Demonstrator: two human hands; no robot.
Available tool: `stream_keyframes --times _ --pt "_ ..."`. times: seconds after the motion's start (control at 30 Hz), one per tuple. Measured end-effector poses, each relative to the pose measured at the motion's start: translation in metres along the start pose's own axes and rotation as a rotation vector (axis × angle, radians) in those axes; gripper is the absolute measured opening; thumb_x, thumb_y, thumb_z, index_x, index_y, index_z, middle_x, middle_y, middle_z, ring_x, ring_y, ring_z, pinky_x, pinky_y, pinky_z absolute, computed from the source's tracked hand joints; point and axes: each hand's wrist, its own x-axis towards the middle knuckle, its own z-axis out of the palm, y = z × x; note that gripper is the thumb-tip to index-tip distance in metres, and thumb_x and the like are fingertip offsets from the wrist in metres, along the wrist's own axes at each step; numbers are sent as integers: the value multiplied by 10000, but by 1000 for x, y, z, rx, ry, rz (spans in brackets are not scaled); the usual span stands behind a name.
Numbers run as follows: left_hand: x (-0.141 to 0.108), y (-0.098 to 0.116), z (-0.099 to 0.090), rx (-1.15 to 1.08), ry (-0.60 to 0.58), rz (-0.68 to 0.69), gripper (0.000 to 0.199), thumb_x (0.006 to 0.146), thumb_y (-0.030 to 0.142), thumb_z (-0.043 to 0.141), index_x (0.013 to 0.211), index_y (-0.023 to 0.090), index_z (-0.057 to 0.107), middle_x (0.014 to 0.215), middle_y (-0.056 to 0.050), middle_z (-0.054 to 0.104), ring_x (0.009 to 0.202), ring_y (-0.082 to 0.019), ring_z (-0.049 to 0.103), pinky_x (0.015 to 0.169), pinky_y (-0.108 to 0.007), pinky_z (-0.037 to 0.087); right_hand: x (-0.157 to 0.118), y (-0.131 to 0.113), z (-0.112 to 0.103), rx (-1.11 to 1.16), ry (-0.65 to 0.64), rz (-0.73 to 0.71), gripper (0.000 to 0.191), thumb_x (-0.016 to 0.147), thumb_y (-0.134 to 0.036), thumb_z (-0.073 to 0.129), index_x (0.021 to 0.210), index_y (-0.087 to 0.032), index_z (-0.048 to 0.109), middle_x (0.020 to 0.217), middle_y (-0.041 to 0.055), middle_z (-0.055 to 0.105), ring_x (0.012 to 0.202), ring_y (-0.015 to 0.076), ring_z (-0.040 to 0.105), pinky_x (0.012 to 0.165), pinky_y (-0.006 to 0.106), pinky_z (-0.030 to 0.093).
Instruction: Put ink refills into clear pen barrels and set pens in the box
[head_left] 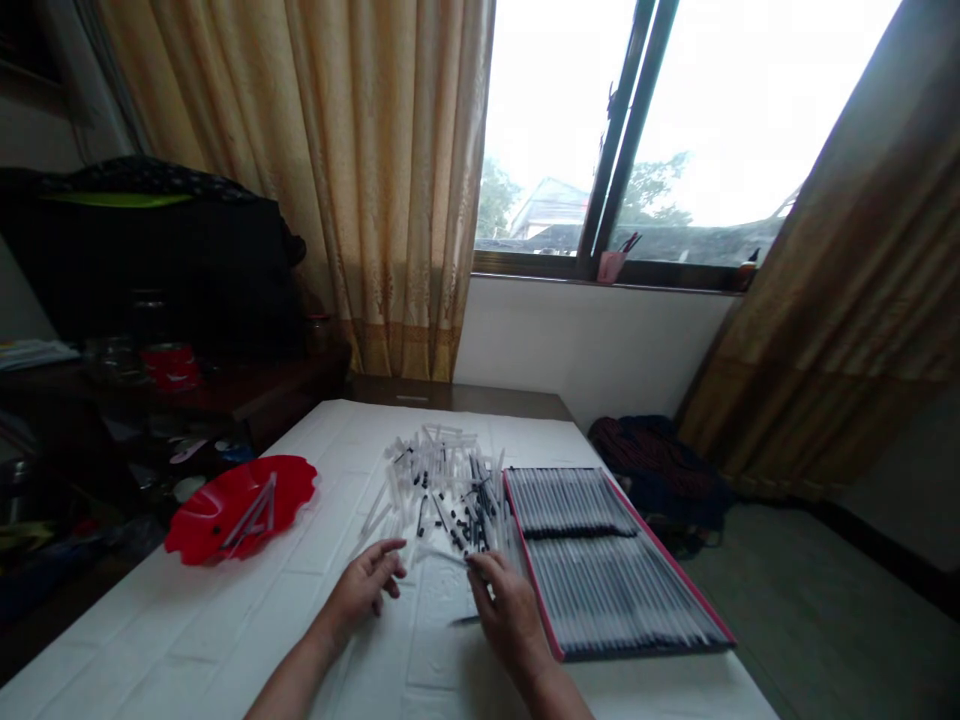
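Worktop [225,620]: white-covered, running from near to far toward the window wall.
Pink-edged tray [679,569]: at right, two rows of pens [600,590] inside, one far, one near.
Loose pile [450,480]: clear tubes and dark parts, mid-worktop, just left of the tray.
Red dish [193,508]: at left, a few clear tubes inside.
Right hand [514,605]: fingers pinching a thin tube's right end.
Left hand [366,585]: fingers loosely curled, parted.
Thin tube [442,555]: at the pile's near edge, between the hands.

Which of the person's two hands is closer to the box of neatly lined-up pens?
The right hand, just beside the pink-edged box; the left hand is farther away, on the red dish's side.
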Motion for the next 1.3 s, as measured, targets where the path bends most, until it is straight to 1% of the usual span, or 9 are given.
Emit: stream_keyframes --times 0.07,0.17,0.23,0.33,0.5,0.7,0.9,1.0,1.3 --pt "-1 2 -6 -63 12 6 519 647 571 656 994 187 629 690 17 609 545 -118 578 376 -171 333 -2 2 -11 79 102 82 270 874 -259 425 996 -187 655 946 100 699 868 204 664 757 267 498" --pt "-3 3 -14 -304 40 -33 459 645 499 720 965 174 667 695 9 633 553 -105 585 395 -163 366 -6 15 -32 118 199 272 335 845 -380 441 996 -172 656 953 118 722 889 249 679 770 313 512" --pt "-4 3 -19 -508 90 -99 359 678 382 741 965 177 678 701 7 657 547 -91 602 397 -145 390 -10 30 -48 120 206 400 394 832 -440 424 1008 -165 645 933 121 731 857 264 690 726 326 522" --pt "-5 2 -25 -742 182 -212 201 771 202 660 971 206 675 699 13 692 520 -85 641 369 -119 414 -16 55 -72 117 223 524 433 814 -481 398 985 -157 631 850 115 744 828 268 697 721 333 519" --pt "-3 1 -31 -901 163 -295 215 884 165 487 984 227 667 656 6 718 489 -125 681 360 -156 499 -23 78 -94 40 103 614 391 804 -415 359 924 -163 633 815 84 743 818 229 696 717 284 505" --pt "-5 4 -31 -916 147 -248 314 918 88 365 1043 186 635 676 -33 740 522 -159 710 387 -200 548 -19 64 -91 -122 8 657 203 728 -247 463 749 -172 650 756 56 714 766 223 669 664 266 447" --pt "-9 10 -30 -923 136 -264 437 941 69 269 1328 184 437 656 -39 741 506 -153 708 408 -199 561 -10 47 -81 -228 -80 652 211 714 -151 501 854 -164 658 723 33 699 697 180 643 603 226 394" --pt "-8 9 -29 -921 153 -252 466 932 55 288 1375 174 368 646 -35 737 497 -156 705 386 -188 548 -9 44 -79 -257 -111 624 202 719 -132 513 859 -163 656 724 32 700 703 171 641 612 217 388" --pt "-13 16 -26 -910 168 -238 378 920 89 384 1275 172 485 681 -22 738 513 -147 706 409 -188 557 -10 38 -76 -364 -169 569 210 723 -105 524 865 -172 664 787 58 718 764 195 653 635 228 389"
